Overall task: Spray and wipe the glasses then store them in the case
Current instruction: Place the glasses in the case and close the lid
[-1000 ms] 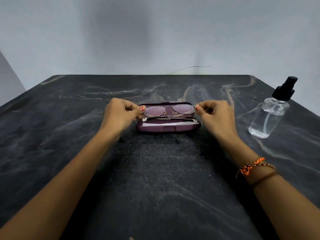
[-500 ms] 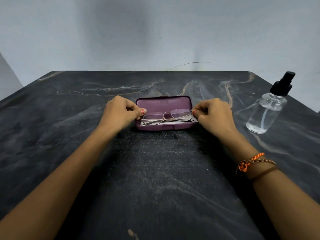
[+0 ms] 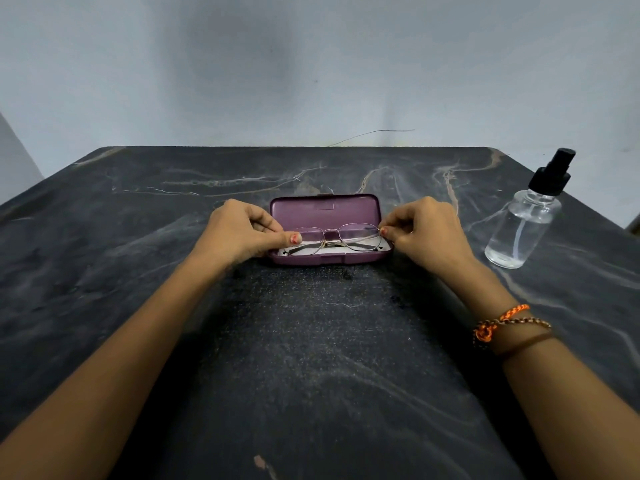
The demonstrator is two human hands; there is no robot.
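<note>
A purple glasses case (image 3: 325, 209) lies open in the middle of the dark marble table, its lid standing up at the back. Folded thin-rimmed glasses (image 3: 332, 235) rest in its lower half on a white cloth lining (image 3: 304, 251). My left hand (image 3: 242, 230) pinches the left end of the frame between thumb and fingers. My right hand (image 3: 424, 230) pinches the right end. A clear spray bottle (image 3: 523, 223) with a black pump top stands upright to the right of the case, apart from my right hand.
The dark marble table (image 3: 311, 358) ends at a pale wall behind the case. A thin wire (image 3: 370, 134) runs along the wall just above the table's far edge. Thread bracelets (image 3: 502, 322) circle my right wrist.
Both hands have lowered the glasses from in front of the lid down into the lower half of the case. The spray bottle has not moved.
</note>
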